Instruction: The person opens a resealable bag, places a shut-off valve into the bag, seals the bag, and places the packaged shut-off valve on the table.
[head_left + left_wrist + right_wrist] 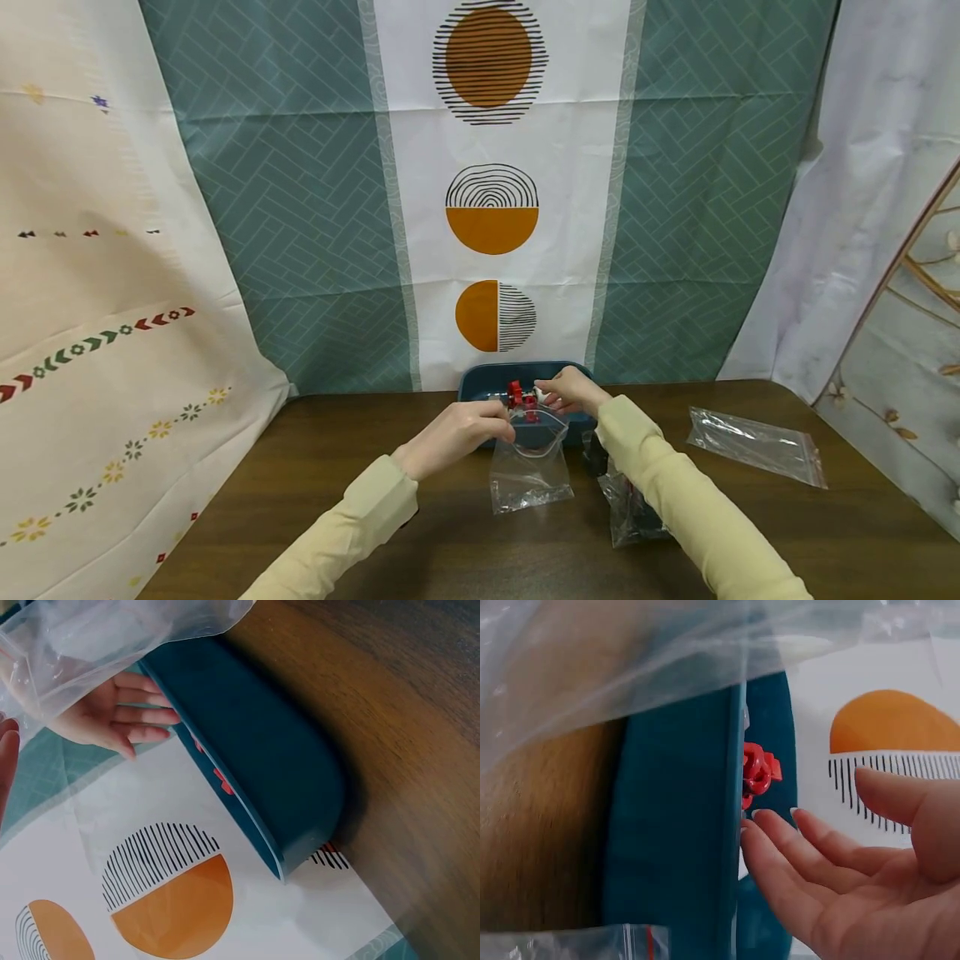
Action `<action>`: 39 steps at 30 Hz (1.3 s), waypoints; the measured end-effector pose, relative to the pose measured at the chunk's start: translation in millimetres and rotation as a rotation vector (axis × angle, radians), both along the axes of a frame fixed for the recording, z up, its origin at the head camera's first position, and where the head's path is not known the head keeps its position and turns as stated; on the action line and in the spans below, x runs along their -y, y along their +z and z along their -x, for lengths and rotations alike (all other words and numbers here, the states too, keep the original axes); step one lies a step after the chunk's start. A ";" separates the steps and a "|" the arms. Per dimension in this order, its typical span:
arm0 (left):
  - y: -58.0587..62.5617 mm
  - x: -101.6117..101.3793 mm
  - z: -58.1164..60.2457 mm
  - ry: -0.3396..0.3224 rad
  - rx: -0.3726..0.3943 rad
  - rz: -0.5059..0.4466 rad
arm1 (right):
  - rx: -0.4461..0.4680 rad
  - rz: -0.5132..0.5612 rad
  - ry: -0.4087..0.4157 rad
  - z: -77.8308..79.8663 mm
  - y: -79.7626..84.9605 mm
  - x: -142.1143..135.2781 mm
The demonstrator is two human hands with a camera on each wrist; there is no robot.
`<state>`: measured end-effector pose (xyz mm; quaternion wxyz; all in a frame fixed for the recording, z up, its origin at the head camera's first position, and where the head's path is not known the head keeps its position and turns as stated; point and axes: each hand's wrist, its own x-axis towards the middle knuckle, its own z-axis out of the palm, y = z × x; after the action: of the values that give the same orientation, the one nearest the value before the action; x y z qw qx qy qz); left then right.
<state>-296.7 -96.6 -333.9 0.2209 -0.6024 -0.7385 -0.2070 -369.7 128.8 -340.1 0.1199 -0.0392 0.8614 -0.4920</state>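
Observation:
My left hand (pixel 467 431) pinches the rim of a clear zip bag (pixel 531 482), whose mouth gapes beside the dark teal bin (pixel 472 385). Over that bin's near wall reaches my right hand (pixel 576 388), fingers extended and a little bent, nothing gripped between them. In the right wrist view its fingertips (pixel 769 825) are close to a red looped piece (pixel 757 769) inside the bin; whether they touch it, I cannot tell. Several red pieces (pixel 516 395) and a white one lie in the bin, partly hidden by the bag and hand.
A filled clear bag (pixel 624 512) with dark contents lies under my right forearm. Farther right, a flat clear zip bag (pixel 757 446) rests on the brown wooden table (pixel 330 450). A patterned cloth (pixel 315 250) hangs right behind the bin.

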 end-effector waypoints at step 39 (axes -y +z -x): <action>-4.7 8.5 -2.4 -0.028 -0.040 -0.017 | 0.154 -0.087 -0.073 63.2 -64.2 14.0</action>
<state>-294.3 -105.1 -338.6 0.2377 -0.6149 -0.7236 -0.2044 -433.0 114.8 -404.3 0.1695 0.0356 0.8710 -0.4599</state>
